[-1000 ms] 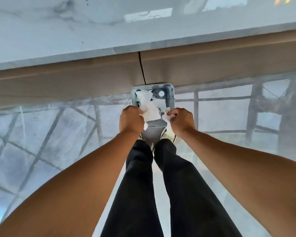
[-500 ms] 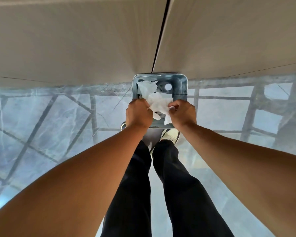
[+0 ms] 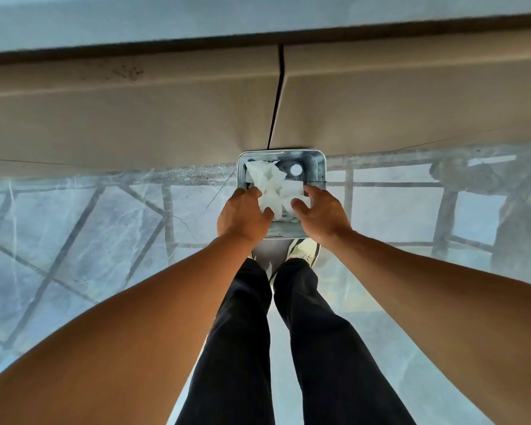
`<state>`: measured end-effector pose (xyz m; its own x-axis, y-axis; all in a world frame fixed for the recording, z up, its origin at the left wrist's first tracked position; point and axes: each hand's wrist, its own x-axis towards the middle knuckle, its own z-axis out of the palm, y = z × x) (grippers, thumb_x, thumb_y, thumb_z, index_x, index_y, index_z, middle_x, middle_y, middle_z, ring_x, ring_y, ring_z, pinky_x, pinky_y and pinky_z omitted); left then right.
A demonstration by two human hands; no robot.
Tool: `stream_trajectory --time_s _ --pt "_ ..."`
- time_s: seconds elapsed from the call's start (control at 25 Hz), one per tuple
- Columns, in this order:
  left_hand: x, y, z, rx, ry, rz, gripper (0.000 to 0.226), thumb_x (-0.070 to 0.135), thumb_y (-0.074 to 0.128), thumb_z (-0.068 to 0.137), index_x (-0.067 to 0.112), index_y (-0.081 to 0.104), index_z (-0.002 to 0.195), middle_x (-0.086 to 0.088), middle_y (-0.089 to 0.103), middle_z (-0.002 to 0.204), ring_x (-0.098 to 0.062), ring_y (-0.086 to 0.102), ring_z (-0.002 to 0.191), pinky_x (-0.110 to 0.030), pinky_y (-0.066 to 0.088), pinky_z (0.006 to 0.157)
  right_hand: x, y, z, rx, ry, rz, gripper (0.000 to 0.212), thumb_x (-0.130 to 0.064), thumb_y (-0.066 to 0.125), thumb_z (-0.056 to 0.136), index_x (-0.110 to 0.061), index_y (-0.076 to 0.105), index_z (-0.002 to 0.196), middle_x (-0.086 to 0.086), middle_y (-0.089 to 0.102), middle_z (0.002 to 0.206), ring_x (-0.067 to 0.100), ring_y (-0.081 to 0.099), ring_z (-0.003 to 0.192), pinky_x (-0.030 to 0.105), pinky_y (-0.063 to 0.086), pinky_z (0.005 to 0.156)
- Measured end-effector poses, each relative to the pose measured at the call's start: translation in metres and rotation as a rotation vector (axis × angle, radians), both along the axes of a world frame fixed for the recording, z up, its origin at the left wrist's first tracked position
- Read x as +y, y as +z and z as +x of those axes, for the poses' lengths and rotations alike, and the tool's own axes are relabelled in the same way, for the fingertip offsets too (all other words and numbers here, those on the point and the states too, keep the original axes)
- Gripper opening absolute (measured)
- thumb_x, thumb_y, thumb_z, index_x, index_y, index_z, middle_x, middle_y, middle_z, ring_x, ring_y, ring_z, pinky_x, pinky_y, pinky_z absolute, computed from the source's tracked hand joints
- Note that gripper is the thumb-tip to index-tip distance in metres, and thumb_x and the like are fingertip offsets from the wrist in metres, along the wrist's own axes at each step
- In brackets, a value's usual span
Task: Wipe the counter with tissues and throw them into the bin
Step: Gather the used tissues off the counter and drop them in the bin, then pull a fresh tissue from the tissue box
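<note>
Viewed from the head camera, two legs in dark trousers (image 3: 288, 348) rose from 6 o'clock toward the frame's centre, ending at a pale shoe (image 3: 304, 250) on the glossy marble-patterned floor (image 3: 83, 228). Both bare forearms converged from 7 and 4 o'clock above the legs. The left hand (image 3: 242, 214) and right hand (image 3: 324, 214) hovered over the near rim of the metal bin (image 3: 318, 167), fingers spread and released, gripping nothing; whether the fingertips touched the paper could not be told. The crumpled white tissues (image 3: 272, 185) lay inside the bin, between and just beyond the hands. At 12 o'clock stood beige cabinet fronts (image 3: 135, 118), with the counter edge (image 3: 196, 19) above them.
</note>
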<state>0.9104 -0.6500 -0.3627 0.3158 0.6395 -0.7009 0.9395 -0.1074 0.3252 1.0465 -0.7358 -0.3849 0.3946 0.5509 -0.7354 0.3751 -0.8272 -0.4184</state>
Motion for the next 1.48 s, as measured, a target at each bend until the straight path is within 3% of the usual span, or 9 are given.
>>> stream_trajectory --time_s 0.2,0.4,0.84,1.16,1.48 --pt "0.006 0.056 -0.01 0.034 -0.104 -0.019 0.06 0.045 0.059 0.089 0.022 0.046 0.143 -0.011 0.055 0.13 -0.033 0.054 0.121 -0.049 0.051 0.097 -0.003 0.058 0.008 0.019 0.208 -0.034 0.076 -0.06 0.044 0.093 -0.025 0.018 0.154 0.006 0.023 0.162 0.026 0.02 0.148 0.048 0.023 0.119" --pt "0.013 0.15 -0.025 0.017 -0.117 0.021 0.065 0.052 0.057 0.088 0.022 0.042 0.145 -0.014 0.053 0.138 -0.036 0.051 0.127 -0.047 0.048 0.102 -0.001 0.151 0.003 -0.089 0.406 -0.079 0.078 -0.067 0.034 0.092 -0.029 0.007 0.155 0.004 0.004 0.165 0.029 0.007 0.15 0.057 0.012 0.119" --pt "0.023 0.307 -0.064 0.061 -0.244 0.173 0.079 0.07 0.045 0.088 0.027 0.029 0.153 -0.01 0.036 0.157 -0.034 0.04 0.139 -0.049 0.035 0.113 0.016 0.327 -0.01 -0.198 0.47 -0.026 0.08 -0.072 0.028 0.091 -0.03 0.006 0.155 0.005 -0.001 0.165 0.033 0.0 0.151 0.058 0.006 0.119" --pt "0.048 0.356 -0.059 0.011 -0.262 0.302 0.084 0.072 0.045 0.085 0.027 0.026 0.154 -0.009 0.034 0.158 -0.032 0.032 0.145 -0.053 0.027 0.117 0.026 0.372 -0.01 -0.275 0.453 0.032 0.08 -0.065 0.035 0.093 -0.027 0.003 0.155 0.005 -0.001 0.165 0.03 0.0 0.151 0.057 0.005 0.12" --pt "0.058 0.391 -0.021 -0.028 -0.4 0.408 0.085 0.075 0.042 0.084 0.024 0.03 0.152 -0.01 0.036 0.156 -0.032 0.037 0.14 -0.049 0.036 0.109 0.039 0.413 0.007 -0.324 0.337 0.049 0.081 -0.066 0.037 0.093 -0.029 0.004 0.156 0.005 -0.004 0.165 0.03 -0.002 0.151 0.053 0.005 0.121"
